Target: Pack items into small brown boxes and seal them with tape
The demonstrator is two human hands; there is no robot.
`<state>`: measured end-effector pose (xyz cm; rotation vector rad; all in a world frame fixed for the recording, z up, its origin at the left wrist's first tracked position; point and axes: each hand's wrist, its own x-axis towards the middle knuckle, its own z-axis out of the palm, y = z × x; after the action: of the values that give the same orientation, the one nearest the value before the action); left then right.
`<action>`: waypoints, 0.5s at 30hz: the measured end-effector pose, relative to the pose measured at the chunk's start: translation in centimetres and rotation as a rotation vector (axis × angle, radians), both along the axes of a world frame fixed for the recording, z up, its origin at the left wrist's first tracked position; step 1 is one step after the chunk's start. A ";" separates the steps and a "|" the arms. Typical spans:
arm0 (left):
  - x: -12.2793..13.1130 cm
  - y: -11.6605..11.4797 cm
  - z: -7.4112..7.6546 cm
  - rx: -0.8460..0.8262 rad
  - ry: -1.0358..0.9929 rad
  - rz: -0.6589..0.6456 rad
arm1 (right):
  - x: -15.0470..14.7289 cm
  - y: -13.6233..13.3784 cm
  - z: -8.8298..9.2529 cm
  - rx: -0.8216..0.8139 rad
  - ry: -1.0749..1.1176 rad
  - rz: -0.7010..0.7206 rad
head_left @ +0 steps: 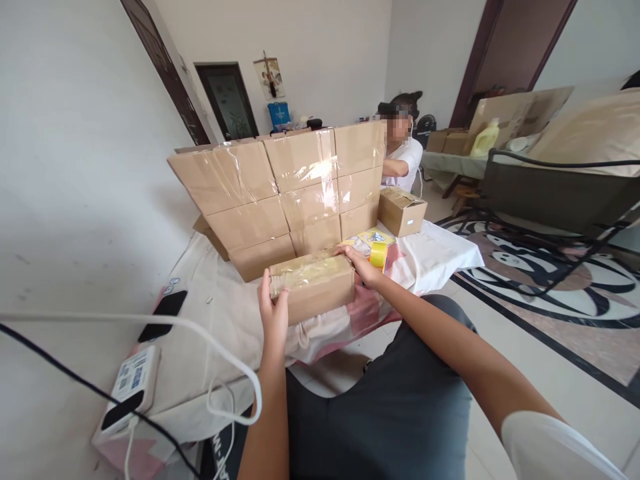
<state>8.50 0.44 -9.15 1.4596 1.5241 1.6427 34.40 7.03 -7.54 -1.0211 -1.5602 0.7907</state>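
Observation:
A cardboard box (320,293) with clear tape across its top sits near the front edge of the cloth-covered table. My left hand (273,303) grips its left end, thumb on the front face and fingers behind the corner. At the opposite end, my right hand (361,265) holds the box by its upper right corner, with some fingers hidden. Just past that hand stands a yellow roll of tape (379,255). Directly behind the box rises a stack of taped cardboard boxes (310,187).
Another carton (403,210) stands right of the stack, near a seated person (404,157). A power bank (131,380), a dark phone (163,315) and a looping white cable (215,343) lie at the left. A folding chair (560,207) is at the right.

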 end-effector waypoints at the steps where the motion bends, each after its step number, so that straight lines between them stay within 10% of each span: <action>1: 0.2 0.0 0.4 0.000 0.024 0.057 | 0.3 0.0 0.1 0.054 -0.003 -0.020; 5: 1.2 -1.0 1.9 0.064 0.457 0.157 | 2.7 -0.1 0.4 0.254 -0.130 -0.435; 8: 1.8 -2.2 2.3 0.111 0.799 0.021 | 5.1 0.2 -0.5 0.060 -0.022 -0.781; 15: 2.1 -2.6 1.5 0.150 0.937 0.057 | 7.0 0.7 -4.3 -0.247 0.287 -0.522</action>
<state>10.62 -2.20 -7.66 2.4945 1.9091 1.1355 41.42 7.77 -11.80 -1.3549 -0.9055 0.7289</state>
